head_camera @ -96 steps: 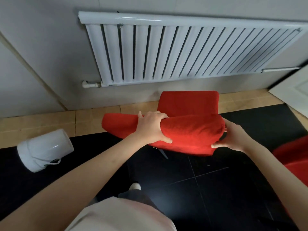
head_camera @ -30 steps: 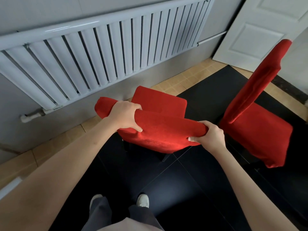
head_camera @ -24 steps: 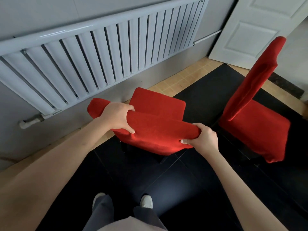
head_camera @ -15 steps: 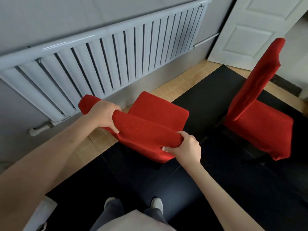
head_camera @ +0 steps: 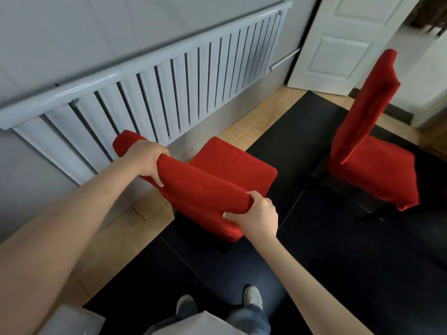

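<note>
Head view — left grip, right grip clasp one red chair's back (second chair, one radiator nearby).

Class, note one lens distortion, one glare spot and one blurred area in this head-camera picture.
Head view: the white ribbed radiator bows slightly under wide-angle distortion; glare streaks its top rail; the top right corner past the white panelled door blurs.

I get one view only: a wide-angle camera on the person's head. It faces forward and steeply down, close above the nearer red chair, with the radiator upper left and shoes at the bottom edge.
</note>
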Demonstrator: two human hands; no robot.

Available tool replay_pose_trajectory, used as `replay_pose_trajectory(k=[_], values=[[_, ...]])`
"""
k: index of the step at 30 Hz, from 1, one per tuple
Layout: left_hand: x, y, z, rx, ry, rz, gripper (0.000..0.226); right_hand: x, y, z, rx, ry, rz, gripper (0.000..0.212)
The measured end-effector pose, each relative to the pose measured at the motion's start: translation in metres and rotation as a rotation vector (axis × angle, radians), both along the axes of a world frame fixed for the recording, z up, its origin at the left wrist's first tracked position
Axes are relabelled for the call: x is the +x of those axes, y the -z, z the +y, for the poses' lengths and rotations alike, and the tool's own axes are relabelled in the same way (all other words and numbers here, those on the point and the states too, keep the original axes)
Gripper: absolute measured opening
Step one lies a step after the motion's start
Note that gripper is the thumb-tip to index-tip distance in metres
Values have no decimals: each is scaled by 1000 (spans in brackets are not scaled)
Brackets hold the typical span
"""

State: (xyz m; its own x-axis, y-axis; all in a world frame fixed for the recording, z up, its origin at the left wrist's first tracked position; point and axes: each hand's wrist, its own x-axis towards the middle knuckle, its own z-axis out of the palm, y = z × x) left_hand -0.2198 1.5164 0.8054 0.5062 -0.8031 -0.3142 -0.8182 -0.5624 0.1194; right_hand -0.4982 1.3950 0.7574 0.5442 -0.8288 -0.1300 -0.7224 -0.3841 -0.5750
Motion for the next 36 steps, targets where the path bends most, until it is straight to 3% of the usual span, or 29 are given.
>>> replay_pose_trajectory(k=[9, 21, 27, 32, 36], values=[[42, -13, 23, 90, 8, -51, 77, 45, -5, 54, 42, -10, 37, 75], [27, -18, 25, 178, 1, -108, 83, 31, 1, 51, 81, -73, 7, 84], [13, -32, 15, 215, -107, 43, 92, 15, 0, 30, 207, -160, -134, 83], [-3, -38, -5, 112, -124, 160, 74, 3, 0, 7, 354, -162, -244, 65], [-33, -43, -40, -44, -106, 266, 61, -8, -5, -20, 354, -174, -255, 62]])
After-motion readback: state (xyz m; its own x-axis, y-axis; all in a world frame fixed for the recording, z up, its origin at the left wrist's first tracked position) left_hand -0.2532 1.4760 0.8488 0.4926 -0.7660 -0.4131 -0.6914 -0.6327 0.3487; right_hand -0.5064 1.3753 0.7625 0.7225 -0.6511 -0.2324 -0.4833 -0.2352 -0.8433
